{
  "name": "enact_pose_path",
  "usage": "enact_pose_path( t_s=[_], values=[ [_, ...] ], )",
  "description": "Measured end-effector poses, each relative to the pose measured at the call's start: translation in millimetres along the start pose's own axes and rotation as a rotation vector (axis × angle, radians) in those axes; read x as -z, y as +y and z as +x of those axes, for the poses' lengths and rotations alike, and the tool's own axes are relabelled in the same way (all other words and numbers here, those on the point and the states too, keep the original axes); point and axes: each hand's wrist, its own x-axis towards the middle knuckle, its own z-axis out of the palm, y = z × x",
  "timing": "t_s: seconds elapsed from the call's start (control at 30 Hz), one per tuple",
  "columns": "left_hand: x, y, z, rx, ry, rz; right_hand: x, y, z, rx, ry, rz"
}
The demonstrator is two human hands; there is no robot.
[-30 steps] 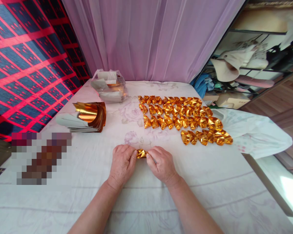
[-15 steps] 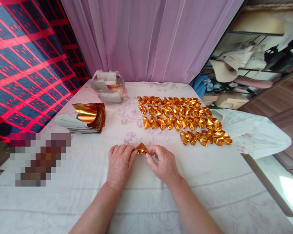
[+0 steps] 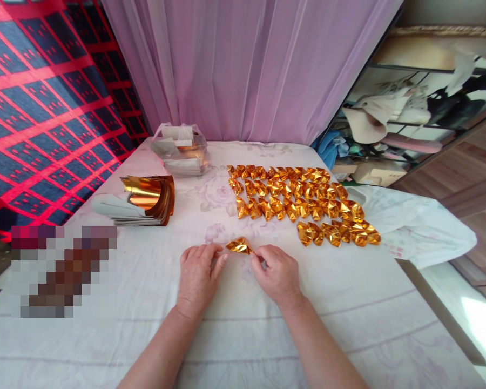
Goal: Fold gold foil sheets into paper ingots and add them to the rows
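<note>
On the left side of the cloth-covered tabletop [image 3: 154, 302], a stack of gold foil sheets [image 3: 148, 199] is kept lying flat, its upper sheets curling up at the right end so that the shiny face shows; being just ahead and left of the hands, it is judged to be kept within easy reach as a supply. Toward the far left corner, a clear plastic bag [image 3: 181, 149] holding more sheets is set back against the pink curtain [image 3: 247, 70], out of the working area. Near the middle of the front part of the tabletop, the left hand [image 3: 197, 278] is laid on the cloth with its fingers loosely curled and close together; its fingertips lie just beside the folded gold piece [image 3: 238, 247], and whether they touch it cannot be told. The piece itself is held a little above the cloth between the two hands, tilted, with a pointed end turned to the left. It is pinched at its right end by the thumb and forefinger of the right hand [image 3: 277, 275], the other fingers being curled under; a grip at one end leaves the rest of the piece free to be shaped. Further right, toward the far right part of the tabletop, the finished gold pieces [image 3: 299, 202] are laid out in tidy rows, touching one another, probably so that they can be counted and kept uncrushed. Over the right edge, a white cloth [image 3: 421, 229] is draped.
</note>
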Motion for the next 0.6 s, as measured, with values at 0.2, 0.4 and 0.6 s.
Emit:
enact_pose_path(
  t_s=[0.2,0.4,0.6],
  values=[
    [-0.1,-2.7,1.8,0.036,0.005,-0.051,12.8,31.3,5.2,-0.327,0.036,-0.270],
    [0.7,-3.1,2.4,0.012,0.011,-0.050,21.3,42.7,5.9,-0.485,-0.034,-0.410],
    [0.2,-5.2,3.4,-0.004,0.015,-0.061,21.5,43.5,9.4,-0.567,-0.045,-0.443]
  ],
)
